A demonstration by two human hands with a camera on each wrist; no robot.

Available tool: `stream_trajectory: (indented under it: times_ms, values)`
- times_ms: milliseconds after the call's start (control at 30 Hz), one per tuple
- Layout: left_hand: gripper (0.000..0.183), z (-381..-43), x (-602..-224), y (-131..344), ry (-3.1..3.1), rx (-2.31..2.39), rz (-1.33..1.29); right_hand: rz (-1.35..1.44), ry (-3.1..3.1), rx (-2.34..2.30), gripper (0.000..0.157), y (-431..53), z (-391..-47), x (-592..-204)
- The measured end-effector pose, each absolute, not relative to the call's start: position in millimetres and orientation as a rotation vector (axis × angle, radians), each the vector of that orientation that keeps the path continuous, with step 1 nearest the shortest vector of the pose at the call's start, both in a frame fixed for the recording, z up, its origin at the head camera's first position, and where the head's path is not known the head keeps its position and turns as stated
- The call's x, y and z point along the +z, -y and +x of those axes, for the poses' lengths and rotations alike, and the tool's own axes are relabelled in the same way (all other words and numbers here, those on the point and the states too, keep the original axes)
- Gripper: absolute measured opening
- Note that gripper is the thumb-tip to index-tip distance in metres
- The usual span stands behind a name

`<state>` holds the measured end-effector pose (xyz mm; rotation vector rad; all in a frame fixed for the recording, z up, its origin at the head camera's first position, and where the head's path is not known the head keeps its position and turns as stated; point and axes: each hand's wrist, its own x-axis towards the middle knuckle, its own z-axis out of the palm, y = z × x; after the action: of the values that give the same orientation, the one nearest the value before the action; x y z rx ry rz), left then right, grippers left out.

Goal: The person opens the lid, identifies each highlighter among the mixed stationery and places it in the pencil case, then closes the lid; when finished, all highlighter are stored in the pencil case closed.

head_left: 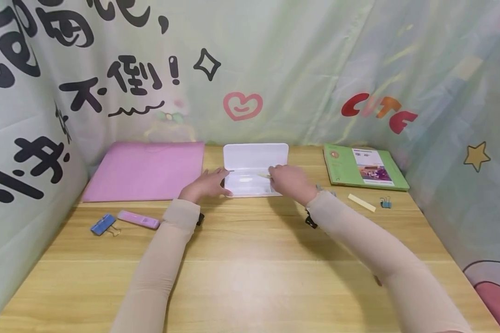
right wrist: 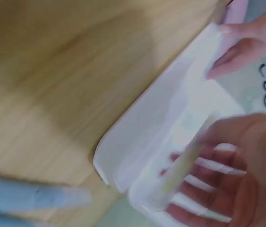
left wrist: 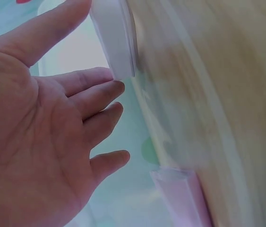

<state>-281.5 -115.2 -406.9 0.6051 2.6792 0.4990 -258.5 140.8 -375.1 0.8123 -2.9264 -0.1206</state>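
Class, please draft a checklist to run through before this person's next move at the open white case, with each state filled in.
1. White, rectangular hinged case open: ok, lid raised.
2. Bare left hand at the case: ok, touching its left end.
3. Narrow, pale-yellow stick held by the bare right hand: ok, pinched over the open case.
4. Stick touching the case's floor: cannot tell.
5. Flat, pale-yellow strip inside the case: not ok, lying on the wood-grain table.
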Motion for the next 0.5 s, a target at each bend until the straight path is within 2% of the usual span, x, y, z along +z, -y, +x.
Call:
stream_trajectory:
  times_ms: [200,500]
  values:
    - [0.089,-282.4,-413.6,115.8,-2.656,0.528,0.617,0.959,2.783,-0.138,0.011,-120.1,-282.6,-399.3]
    - [0.083,-279.6,-407.3,114.3,-2.708,0.481,0.567,0.966,2.848,-0.117,0.012,-107.4,-293.9,-412.2]
